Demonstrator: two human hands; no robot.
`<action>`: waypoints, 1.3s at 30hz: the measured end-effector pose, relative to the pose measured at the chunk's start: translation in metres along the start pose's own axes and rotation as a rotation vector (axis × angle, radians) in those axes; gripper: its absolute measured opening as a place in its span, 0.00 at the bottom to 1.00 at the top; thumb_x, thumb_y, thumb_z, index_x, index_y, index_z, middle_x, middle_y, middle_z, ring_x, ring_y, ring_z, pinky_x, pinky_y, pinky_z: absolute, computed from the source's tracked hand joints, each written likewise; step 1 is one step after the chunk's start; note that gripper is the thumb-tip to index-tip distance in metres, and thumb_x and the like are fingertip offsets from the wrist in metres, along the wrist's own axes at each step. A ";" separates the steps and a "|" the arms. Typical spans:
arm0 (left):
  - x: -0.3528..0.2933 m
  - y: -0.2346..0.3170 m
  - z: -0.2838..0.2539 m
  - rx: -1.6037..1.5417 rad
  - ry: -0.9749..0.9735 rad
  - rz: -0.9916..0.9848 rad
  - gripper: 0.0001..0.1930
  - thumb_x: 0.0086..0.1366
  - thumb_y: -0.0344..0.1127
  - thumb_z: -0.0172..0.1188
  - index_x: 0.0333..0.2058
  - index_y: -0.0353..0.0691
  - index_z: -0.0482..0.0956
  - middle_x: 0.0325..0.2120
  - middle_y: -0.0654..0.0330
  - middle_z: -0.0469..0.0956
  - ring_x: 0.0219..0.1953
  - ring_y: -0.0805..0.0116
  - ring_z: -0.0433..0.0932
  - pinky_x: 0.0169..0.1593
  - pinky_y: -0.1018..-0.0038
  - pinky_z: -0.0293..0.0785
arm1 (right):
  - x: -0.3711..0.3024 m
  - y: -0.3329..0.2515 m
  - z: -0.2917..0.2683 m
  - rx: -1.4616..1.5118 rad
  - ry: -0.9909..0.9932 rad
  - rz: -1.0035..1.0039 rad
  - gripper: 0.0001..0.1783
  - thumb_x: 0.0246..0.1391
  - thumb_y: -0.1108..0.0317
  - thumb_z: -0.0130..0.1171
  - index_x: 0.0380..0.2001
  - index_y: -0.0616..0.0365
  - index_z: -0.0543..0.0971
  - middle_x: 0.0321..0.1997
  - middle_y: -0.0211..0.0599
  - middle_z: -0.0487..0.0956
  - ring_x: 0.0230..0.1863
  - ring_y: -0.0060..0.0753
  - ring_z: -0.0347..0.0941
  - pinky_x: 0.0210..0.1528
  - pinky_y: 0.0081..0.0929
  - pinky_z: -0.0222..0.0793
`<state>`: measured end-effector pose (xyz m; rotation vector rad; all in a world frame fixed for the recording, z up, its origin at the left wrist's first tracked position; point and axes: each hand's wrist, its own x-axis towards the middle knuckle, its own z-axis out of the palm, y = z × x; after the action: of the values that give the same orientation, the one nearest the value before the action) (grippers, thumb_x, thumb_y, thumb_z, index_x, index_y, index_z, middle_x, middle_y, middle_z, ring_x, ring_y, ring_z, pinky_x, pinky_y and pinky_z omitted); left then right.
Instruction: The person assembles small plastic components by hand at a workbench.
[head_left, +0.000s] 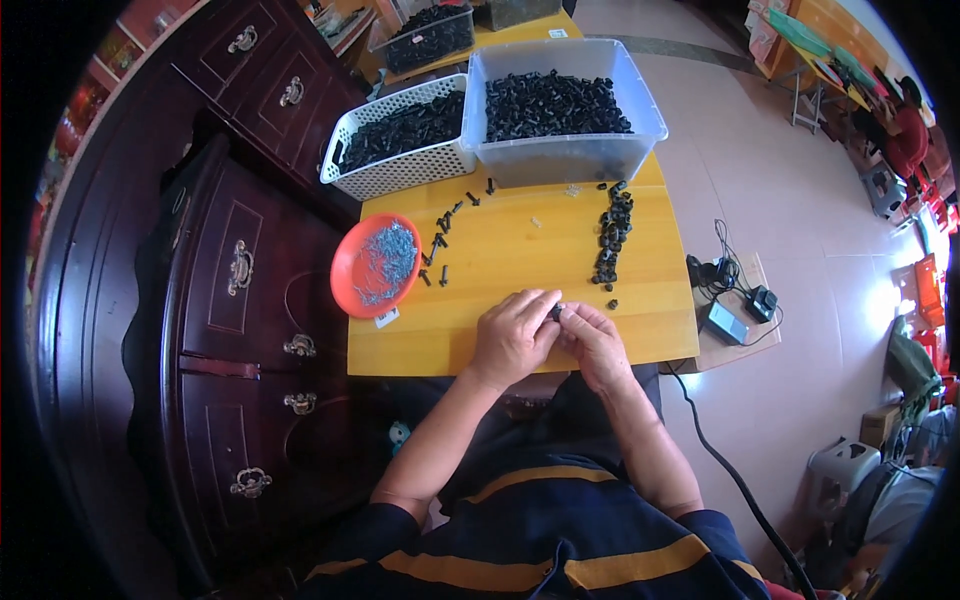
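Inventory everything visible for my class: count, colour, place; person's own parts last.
Table: one, yellow, centre
Tub: one, translucent, table's far side
Basket: one, white, left of tub
Pieces: many, black, in tub and basket
Dish: one, red, table's left
Pins: many, silvery, in dish
Stubby pieces: many, black, table's right
Loose pieces: several, black, right of dish
Cabinet: one, dark red-brown, left
Cable: one, black, lower right
Clutter: many, mixed colours, right edge
Small part: one, black, over table's near side
Left hand, right hand: two, bare, at small part

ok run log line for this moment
left hand, right hand: holding small black part | left side: red plastic dish, thin silvery pieces | far side: white perforated basket, translucent plastic bin
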<state>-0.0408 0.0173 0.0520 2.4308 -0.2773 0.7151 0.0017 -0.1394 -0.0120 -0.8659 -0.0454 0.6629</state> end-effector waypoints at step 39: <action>0.022 -0.116 -0.064 -0.675 -0.428 -0.821 0.17 0.70 0.28 0.59 0.56 0.36 0.76 0.27 0.68 0.77 0.25 0.83 0.72 0.29 0.82 0.69 | -0.028 -0.024 -0.017 0.013 -0.006 -0.004 0.24 0.77 0.53 0.45 0.54 0.64 0.78 0.48 0.47 0.85 0.48 0.37 0.82 0.56 0.34 0.77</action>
<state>-0.0099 0.1483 0.0526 1.7656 0.2803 -0.2432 -0.0026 -0.1779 0.0004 -0.8515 -0.0482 0.6611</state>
